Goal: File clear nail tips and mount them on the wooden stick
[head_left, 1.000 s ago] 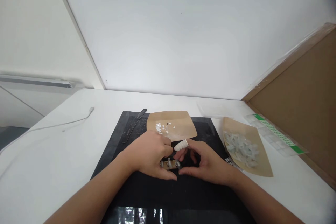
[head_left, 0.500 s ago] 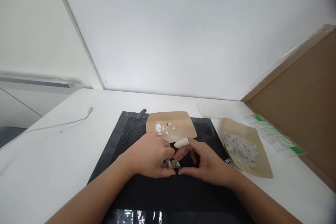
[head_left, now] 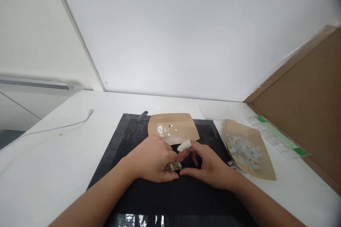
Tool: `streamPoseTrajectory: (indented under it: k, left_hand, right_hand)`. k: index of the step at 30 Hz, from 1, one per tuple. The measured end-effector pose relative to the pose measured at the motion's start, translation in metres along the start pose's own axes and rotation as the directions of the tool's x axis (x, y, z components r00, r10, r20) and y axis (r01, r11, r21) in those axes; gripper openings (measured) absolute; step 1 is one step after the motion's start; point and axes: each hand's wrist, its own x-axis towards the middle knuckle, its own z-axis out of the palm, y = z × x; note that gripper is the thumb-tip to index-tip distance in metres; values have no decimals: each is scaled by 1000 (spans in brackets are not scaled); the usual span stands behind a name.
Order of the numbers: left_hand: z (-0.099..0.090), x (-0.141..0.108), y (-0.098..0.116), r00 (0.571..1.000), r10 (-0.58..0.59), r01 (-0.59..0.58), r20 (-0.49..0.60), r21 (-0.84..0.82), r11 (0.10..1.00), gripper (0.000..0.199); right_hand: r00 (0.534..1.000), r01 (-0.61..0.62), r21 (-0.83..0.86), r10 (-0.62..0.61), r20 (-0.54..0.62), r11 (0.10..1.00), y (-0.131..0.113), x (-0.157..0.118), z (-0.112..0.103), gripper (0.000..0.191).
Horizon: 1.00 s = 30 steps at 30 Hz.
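My left hand (head_left: 156,159) is closed around a small part (head_left: 175,166) with shiny, metallic-looking spots and a brown strip; its left end is hidden by the fingers. Opposite it, my right hand (head_left: 205,163) curves around the part's right end, thumb and forefinger apart. Whether it touches the part I cannot tell. A white finger cot (head_left: 184,145) covers the right forefinger. Just beyond both hands, small white pieces (head_left: 160,130) lie scattered on a brown paper sheet (head_left: 183,122).
Both hands work over a black mat (head_left: 170,198) on a white table (head_left: 53,149). A dark slim tool (head_left: 135,127) lies at its back left. On the right are brown paper (head_left: 263,163) with translucent pieces (head_left: 245,150) and a clear green-striped plastic sheet (head_left: 279,136). A cable (head_left: 71,126) lies left.
The hands keep nearly the same pose. The part's exposed end has shifted slightly left, and the right thumb tip has moved a little left with it. The whole view has shifted slightly.
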Motion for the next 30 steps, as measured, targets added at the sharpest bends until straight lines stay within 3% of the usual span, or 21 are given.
streamPoseTrajectory:
  k: [23, 30]
  left_hand:
    - [0, -1, 0, 1000, 28, -28, -13, -15, 1000, 24]
    - [0, 0, 0, 1000, 3, -3, -2, -22, 1000, 25]
  right_hand:
    - [1000, -17, -173, 15, -12, 985, 1, 0, -1, 38]
    - [991, 135, -130, -132, 31, 982, -7, 0, -8, 39]
